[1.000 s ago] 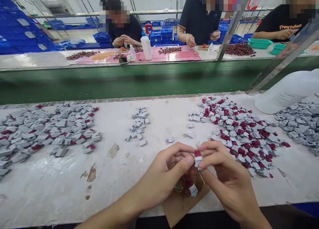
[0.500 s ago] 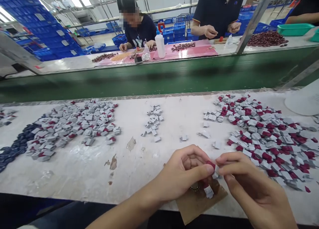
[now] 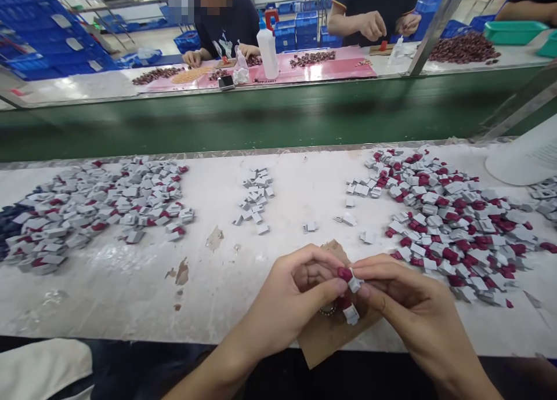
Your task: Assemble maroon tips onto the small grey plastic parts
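A small part with a dark red end and a grey-white end (image 3: 354, 283) is between my two hands. My left hand (image 3: 291, 301) pinches its red end with thumb and forefinger. The fingertips of my right hand (image 3: 404, 307) close on the grey-white end. Just below them, another red and grey-white part (image 3: 350, 314) lies over a brown square sheet (image 3: 317, 342) at the table's front edge. Beside it a round beaded item (image 3: 328, 311) is partly hidden by my left hand.
Heaps of red and grey parts lie right (image 3: 470, 237) and left (image 3: 108, 203), with a small grey group (image 3: 256, 197) between. A white container (image 3: 524, 153) stands at right. Beyond the green barrier (image 3: 261, 119), people work at another table with a white bottle (image 3: 267, 52).
The view has shifted, so the table and heaps appear higher and further left. My right thumb has come up to the part, and both hands remain together at it.
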Tool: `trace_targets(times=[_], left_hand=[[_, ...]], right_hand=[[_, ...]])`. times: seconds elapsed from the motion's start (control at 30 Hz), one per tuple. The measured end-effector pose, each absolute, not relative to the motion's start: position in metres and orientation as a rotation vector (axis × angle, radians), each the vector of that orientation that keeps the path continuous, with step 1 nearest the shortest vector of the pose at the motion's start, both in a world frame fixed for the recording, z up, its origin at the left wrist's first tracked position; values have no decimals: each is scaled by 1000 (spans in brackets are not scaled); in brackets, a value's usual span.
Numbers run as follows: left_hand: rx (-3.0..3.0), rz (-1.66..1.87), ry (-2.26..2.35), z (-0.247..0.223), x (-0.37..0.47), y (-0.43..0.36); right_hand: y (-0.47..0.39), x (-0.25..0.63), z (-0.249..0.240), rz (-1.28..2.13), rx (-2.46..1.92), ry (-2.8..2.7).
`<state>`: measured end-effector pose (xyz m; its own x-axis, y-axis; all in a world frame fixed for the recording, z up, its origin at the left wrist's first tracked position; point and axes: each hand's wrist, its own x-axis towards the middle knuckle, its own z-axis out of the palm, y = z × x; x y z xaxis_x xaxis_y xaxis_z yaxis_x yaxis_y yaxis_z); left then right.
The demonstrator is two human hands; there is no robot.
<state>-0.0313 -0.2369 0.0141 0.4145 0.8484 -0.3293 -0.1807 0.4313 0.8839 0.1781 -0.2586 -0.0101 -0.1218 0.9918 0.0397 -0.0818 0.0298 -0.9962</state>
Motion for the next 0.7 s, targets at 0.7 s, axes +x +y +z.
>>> trace_targets(times=[0.7], left_hand=[[1965, 735, 1994, -15, -102, -205]], right_hand=[[-287, 173, -2, 966, -1210, -1831]])
